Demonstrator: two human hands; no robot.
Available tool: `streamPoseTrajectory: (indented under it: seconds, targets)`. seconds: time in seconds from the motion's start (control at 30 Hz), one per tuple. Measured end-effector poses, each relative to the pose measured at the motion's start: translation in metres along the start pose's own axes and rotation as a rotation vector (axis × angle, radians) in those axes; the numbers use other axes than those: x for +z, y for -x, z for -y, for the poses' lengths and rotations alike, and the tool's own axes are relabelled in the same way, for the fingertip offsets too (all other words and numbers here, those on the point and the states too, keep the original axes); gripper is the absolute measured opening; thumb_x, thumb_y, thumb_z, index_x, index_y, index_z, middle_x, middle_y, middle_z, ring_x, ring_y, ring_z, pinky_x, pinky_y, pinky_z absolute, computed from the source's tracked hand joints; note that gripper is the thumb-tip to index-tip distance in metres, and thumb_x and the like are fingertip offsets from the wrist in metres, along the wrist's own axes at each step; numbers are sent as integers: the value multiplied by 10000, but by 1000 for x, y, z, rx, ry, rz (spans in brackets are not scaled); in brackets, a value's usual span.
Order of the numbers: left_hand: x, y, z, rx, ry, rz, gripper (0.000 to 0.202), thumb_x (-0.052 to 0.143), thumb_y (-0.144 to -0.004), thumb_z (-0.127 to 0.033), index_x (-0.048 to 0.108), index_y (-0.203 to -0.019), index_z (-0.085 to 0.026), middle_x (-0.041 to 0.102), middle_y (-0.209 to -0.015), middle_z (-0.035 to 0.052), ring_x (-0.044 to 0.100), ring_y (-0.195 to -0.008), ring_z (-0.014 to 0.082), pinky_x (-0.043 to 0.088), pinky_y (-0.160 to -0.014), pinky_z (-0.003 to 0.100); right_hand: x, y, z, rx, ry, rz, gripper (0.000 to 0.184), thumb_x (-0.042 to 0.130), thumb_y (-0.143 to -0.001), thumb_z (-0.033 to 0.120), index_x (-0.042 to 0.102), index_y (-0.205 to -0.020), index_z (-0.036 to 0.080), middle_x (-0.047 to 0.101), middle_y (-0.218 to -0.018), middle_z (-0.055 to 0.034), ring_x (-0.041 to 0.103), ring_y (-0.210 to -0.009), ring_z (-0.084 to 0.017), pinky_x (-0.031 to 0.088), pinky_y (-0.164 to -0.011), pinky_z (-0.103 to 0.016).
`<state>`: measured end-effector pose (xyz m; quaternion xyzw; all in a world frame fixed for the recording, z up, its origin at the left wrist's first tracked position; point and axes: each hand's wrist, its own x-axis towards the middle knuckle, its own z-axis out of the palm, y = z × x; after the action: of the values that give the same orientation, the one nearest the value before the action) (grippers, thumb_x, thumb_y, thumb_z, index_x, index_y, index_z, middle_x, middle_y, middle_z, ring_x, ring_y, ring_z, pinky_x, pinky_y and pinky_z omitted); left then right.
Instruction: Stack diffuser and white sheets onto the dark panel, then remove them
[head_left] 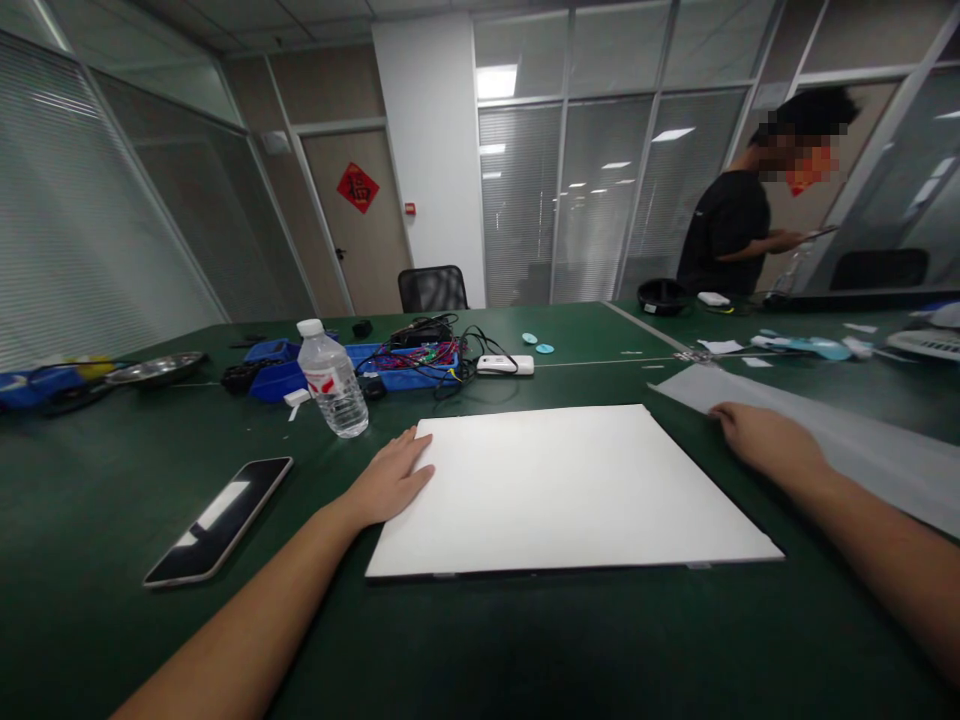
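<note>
A large white flat panel lies on the dark green table in front of me. My left hand rests flat on the panel's left edge, fingers stretched out. My right hand lies palm down on a translucent grey sheet just right of the panel, fingers extended; it holds nothing that I can see.
A phone lies at the left and a water bottle stands behind it. Blue trays with cables, a white device and a metal dish sit further back. A person in black stands at the far right.
</note>
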<state>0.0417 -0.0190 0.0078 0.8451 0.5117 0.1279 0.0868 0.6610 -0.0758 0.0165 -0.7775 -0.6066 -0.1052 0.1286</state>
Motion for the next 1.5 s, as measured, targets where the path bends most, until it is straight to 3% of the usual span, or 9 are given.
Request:
streamPoseTrajectory:
  seconds: [0.17, 0.33, 0.47, 0.67, 0.77, 0.93, 1.03, 1.2, 1.5]
  targets:
    - [-1, 0, -1, -5, -9, 9, 721, 431, -1000, -563, 463, -1582, -138, 335, -1707, 164, 294, -1590, 347, 262, -1290, 534, -22, 12, 37, -56, 77, -31, 571, 288, -1061, 463, 694, -1263, 116, 732, -1050, -243, 691, -854, -342, 416, -678, -419]
    - [-2, 0, -3, 3, -13, 11, 715, 427, -1005, -559, 474, -1573, -128, 349, -1699, 170, 293, -1590, 351, 263, -1290, 539, -33, 37, 94, -443, 35, 21, 400, 413, -1028, 405, 734, -1166, 212, 762, -1054, -109, 708, -859, -264, 484, -740, -366]
    - [-1, 0, -2, 0, -9, 5, 706, 440, -1002, -567, 477, -1574, -152, 361, -1699, 151, 298, -1589, 345, 268, -1288, 539, -44, 64, 136, -770, -84, 74, 347, 429, -1030, 336, 758, -1067, 233, 759, -990, -72, 696, -836, -207, 520, -764, -339]
    - [-2, 0, -3, -16, -15, 28, 747, 411, -1003, -589, 450, -1594, -134, 323, -1714, 165, 277, -1598, 339, 242, -1298, 519, -48, 79, 156, -1027, -275, 98, 334, 481, -1047, 371, 751, -1197, 245, 756, -1125, -73, 697, -1020, -198, 535, -942, -371]
    - [-2, 0, -4, -16, -18, 26, 744, 410, -1005, -587, 451, -1592, -131, 328, -1714, 166, 277, -1598, 334, 242, -1300, 507, -39, 64, 137, -908, -259, 11, 354, 467, -1042, 386, 764, -1179, 249, 755, -1166, -75, 697, -1075, -226, 525, -988, -416]
    - [-2, 0, -4, -18, -30, 33, 740, 410, -1010, -555, 441, -1595, -103, 309, -1714, 191, 271, -1598, 347, 240, -1297, 522, -28, 33, 80, -209, -2, -9, 464, 436, -1010, 501, 770, -1178, 227, 755, -1133, -143, 709, -955, -342, 534, -802, -482]
    - [-3, 0, -6, -18, -28, 34, 736, 416, -1009, -559, 443, -1594, -112, 312, -1713, 187, 275, -1596, 352, 243, -1296, 529, -28, 24, 54, -13, 55, 70, 506, 419, -1004, 488, 776, -1180, 176, 746, -1060, -216, 698, -881, -392, 485, -706, -485]
    - [-4, 0, -7, -25, -38, 48, 733, 409, -1015, -538, 432, -1598, -96, 292, -1718, 200, 260, -1600, 352, 236, -1298, 525, -24, 23, 56, -108, 20, 91, 486, 412, -1011, 451, 794, -1111, 166, 753, -1056, -194, 707, -902, -358, 494, -747, -460]
    - [-6, 0, -11, -37, -34, 41, 766, 413, -1006, -545, 429, -1586, -46, 307, -1702, 233, 270, -1597, 346, 233, -1299, 514, -18, 47, 117, -432, -71, 72, 539, 372, -1047, 548, 792, -1148, 225, 755, -1184, -91, 681, -1096, -328, 524, -999, -554]
